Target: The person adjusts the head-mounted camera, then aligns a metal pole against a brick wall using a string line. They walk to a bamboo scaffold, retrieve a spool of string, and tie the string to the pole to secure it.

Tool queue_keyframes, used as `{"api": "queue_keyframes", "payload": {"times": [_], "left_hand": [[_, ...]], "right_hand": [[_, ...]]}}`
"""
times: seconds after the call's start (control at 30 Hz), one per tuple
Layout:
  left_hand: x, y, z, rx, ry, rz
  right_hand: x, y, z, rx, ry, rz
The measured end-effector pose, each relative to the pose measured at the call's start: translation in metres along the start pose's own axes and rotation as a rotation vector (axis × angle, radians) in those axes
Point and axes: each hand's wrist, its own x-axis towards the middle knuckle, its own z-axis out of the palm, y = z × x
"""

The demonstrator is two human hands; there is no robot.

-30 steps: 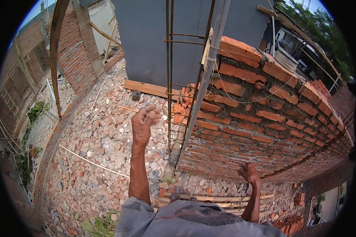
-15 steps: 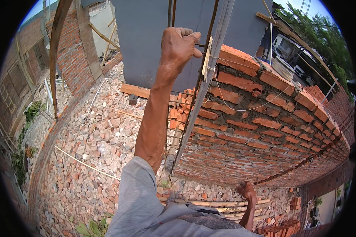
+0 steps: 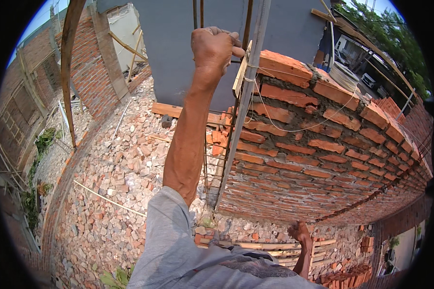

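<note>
My left hand is raised beside the vertical rusty rebar, fingers curled; what they grip is hidden. Just right of it a short pale wooden piece is bound to a long grey upright bar at the end of a red brick wall. A thin string loops down the wall's face from the bar. My right hand is low in the view, in front of the wall's base, with fingers loosely bent apart and nothing visible in them.
Broken rubble covers the ground at left, with a thin pale stick across it. A grey wall stands behind. A dark curved post rises at left. Bamboo poles and stacked bricks lie below. A white coil hangs beyond the wall top.
My left hand has risen from in front of the rubble to the upper rebar by the wooden piece, its arm now stretched out. My right hand has dropped lower.
</note>
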Motion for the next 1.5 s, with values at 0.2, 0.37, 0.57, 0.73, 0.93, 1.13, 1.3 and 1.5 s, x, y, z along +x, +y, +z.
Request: {"api": "queue_keyframes", "payload": {"times": [0.2,0.37,0.57,0.73,0.93,1.13,1.3,1.5], "left_hand": [[-0.016,-0.013,-0.004,0.113,0.125,0.175],[-0.006,-0.007,-0.006,0.087,0.044,0.149],[0.014,-0.002,0.008,-0.020,0.057,0.077],[0.025,-0.005,0.005,-0.111,-0.007,-0.005],[0.045,-0.027,0.012,0.433,0.084,0.243],[0.076,-0.041,0.023,0.682,-0.023,0.211],[0.082,-0.031,0.026,0.343,-0.134,-0.181],[0.074,-0.023,0.024,-0.028,-0.285,-0.188]], "right_hand": [[0.000,-0.001,0.002,-0.196,-0.068,-0.026],[-0.017,-0.041,-0.010,-0.017,-0.066,0.025],[-0.044,-0.196,-0.049,-0.146,0.049,-0.408],[-0.081,-0.334,-0.085,-0.296,0.113,-0.619],[-0.080,-0.451,-0.113,-0.087,0.119,-1.081],[-0.032,-0.557,-0.139,-0.221,0.155,-1.188],[0.016,-0.613,-0.125,-0.221,0.224,-1.140],[0.052,-0.647,-0.105,-0.164,-0.010,-1.108]]}}
